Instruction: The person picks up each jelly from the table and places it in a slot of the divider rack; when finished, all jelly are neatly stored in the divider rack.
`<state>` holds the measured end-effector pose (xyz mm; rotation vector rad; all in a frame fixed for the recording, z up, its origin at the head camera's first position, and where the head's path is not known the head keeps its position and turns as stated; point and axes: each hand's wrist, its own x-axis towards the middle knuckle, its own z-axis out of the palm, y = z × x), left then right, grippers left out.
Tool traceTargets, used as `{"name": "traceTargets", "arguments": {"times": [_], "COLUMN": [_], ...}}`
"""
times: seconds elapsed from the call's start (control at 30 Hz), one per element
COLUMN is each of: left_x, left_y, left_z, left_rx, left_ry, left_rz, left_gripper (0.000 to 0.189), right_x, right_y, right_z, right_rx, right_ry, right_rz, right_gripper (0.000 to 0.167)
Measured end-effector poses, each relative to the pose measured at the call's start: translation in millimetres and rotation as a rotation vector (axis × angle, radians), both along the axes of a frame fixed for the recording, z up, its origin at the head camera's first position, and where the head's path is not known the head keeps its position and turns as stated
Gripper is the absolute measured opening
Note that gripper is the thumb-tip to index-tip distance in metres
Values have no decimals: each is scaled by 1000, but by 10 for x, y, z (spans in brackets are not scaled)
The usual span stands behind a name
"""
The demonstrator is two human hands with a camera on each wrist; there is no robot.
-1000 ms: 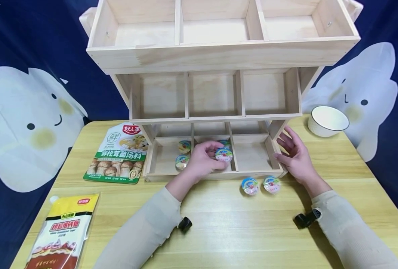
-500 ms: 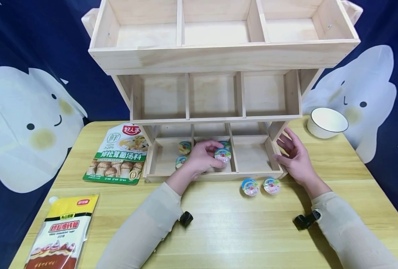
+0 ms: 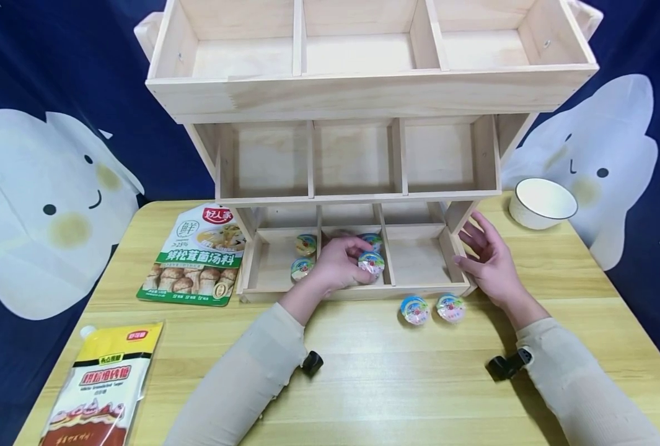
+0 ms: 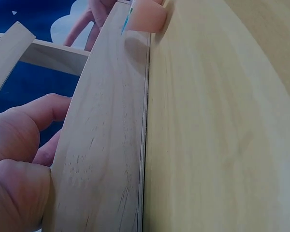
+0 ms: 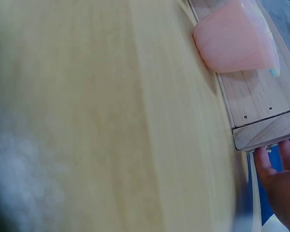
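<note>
My left hand (image 3: 338, 265) reaches into the middle compartment of the wooden rack's bottom tier (image 3: 419, 290). Its thumb and fingers pinch a small jelly cup (image 3: 371, 264) with a printed lid. Just behind that cup, a second jelly cup (image 3: 370, 241) sits in the same compartment. Two more cups, a yellowish one (image 3: 306, 244) and a greenish one (image 3: 302, 269), stand in the left compartment. My right hand (image 3: 488, 263) rests against the outer right side of the tier, fingers loosely bent. In the left wrist view the held cup is hidden behind the front board (image 4: 101, 130).
Two jelly cups, one blue-lidded (image 3: 415, 310) and one pink (image 3: 450, 307), stand on the table before the rack. A white bowl (image 3: 544, 203) is at right; a mushroom soup pouch (image 3: 193, 257) and a sugar bag (image 3: 103, 384) lie left. Two upper tiers (image 3: 357, 99) overhang.
My left hand and its jelly cup have shifted slightly toward the front of the middle compartment, and more of the cup behind now shows. My right hand has stayed put.
</note>
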<state>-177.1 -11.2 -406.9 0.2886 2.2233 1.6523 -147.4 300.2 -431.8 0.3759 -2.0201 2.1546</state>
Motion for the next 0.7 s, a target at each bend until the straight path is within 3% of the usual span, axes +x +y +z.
{"name": "traceTargets", "arguments": {"times": [0.17, 0.7], "left_x": [6, 14], "left_y": [11, 33], "left_z": [9, 14], "left_rx": [-73, -110], "left_ry": [25, -12], "left_rz": [-18, -15], "left_gripper": [54, 45], "right_x": [0, -3], "right_y": [-1, 1], "right_z": [2, -10], "right_rx": [0, -9], "right_ry": [0, 0], "right_rz": [2, 0], "right_gripper": [92, 92]}}
